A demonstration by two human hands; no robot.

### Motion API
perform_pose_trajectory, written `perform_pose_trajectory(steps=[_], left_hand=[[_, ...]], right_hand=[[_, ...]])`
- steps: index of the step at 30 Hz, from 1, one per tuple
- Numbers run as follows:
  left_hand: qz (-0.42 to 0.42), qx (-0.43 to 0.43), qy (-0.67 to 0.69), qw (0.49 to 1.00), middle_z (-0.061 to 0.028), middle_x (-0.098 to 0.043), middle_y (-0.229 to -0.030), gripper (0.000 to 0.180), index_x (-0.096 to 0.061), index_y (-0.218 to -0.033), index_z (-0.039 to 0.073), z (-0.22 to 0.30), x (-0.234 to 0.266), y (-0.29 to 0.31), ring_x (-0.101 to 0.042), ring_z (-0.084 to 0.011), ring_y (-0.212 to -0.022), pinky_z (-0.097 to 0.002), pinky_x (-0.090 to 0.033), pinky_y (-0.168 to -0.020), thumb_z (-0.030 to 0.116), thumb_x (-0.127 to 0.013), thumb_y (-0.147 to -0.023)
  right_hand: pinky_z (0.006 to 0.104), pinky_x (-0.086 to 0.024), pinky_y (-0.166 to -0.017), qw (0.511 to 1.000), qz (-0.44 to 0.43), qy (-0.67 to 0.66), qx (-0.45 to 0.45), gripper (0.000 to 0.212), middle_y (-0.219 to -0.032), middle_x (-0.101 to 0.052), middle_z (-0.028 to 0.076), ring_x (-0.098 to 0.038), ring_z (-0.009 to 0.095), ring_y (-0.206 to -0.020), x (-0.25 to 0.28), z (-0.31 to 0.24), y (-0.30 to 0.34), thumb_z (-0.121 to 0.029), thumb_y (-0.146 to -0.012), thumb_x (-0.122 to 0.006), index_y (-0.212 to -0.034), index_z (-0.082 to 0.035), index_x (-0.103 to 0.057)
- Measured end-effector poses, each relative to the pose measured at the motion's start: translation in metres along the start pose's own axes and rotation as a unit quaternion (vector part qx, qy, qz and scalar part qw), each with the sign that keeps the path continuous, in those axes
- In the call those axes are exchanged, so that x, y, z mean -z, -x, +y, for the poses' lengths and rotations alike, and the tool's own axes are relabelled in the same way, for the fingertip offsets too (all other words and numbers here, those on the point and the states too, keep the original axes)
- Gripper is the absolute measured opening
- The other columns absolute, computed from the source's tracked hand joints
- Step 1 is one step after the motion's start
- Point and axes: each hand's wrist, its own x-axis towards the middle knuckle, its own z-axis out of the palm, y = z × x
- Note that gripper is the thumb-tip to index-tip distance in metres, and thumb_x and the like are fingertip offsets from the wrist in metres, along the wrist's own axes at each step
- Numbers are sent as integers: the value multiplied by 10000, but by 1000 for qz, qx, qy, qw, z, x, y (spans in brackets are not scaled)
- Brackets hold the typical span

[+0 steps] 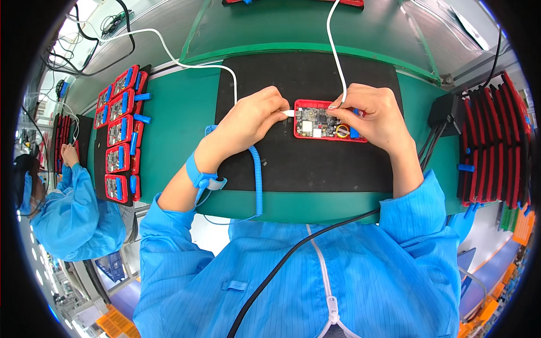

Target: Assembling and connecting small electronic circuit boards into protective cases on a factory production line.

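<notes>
A circuit board [311, 125] sits in a red tray [332, 139] on the black mat, with a yellow-ringed round part and blue pieces at its right end. My left hand [255, 117] pinches a white cable plug [289, 113] against the tray's left end; whether it is fully inserted I cannot tell. Over the board's upper right, my right hand [372, 115] is closed on the tip of a white cable [336, 53] that comes down from above. Its fingers hide part of the board. A blue wrist strap [198, 173] with a coiled cord circles my left wrist.
Left on the green bench [174, 118], several red trays with boards [116, 132] stand in rows. Several red-and-black trays [496, 152] are stacked at the right, beside a black box [446, 117]. A green-edged clear panel [310, 50] crosses the back. A co-worker [79, 211] works far left.
</notes>
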Motion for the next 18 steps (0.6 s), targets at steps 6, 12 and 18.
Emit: perform_pose_trajectory(steps=[6, 12, 18], left_hand=[[17, -39, -44, 998, -87, -572, -905, 220, -616, -998, 19, 5, 21, -3, -563, -221, -736, -316, -445, -626, 60, -698, -797], [368, -33, 129, 920, -174, -581, -1146, 679, -479, -1301, -9, 138, 131, 37, -569, -170, -874, -314, -471, -744, 188, -781, -725], [493, -288, -6, 821, -156, -550, -1118, 608, -494, -1267, 0, 229, 185, -41, -540, -174, -876, -314, -448, -737, 188, -749, -748]], right_hand=[[354, -473, -543, 1000, -12, -1, -12, 102, -670, -621, 107, -602, 260, -621, 1, 1, -9, -56, -718, -742, -733, 7, -663], [338, -498, -575, 999, -20, 41, 16, 61, -709, -649, 90, -624, 241, -647, 12, 3, -8, -53, -739, -738, -750, -31, -682], [390, -483, -562, 1000, -23, 17, -8, 173, -655, -579, 118, -581, 297, -607, 5, -7, 1, -160, -781, -724, -696, -31, -646]])
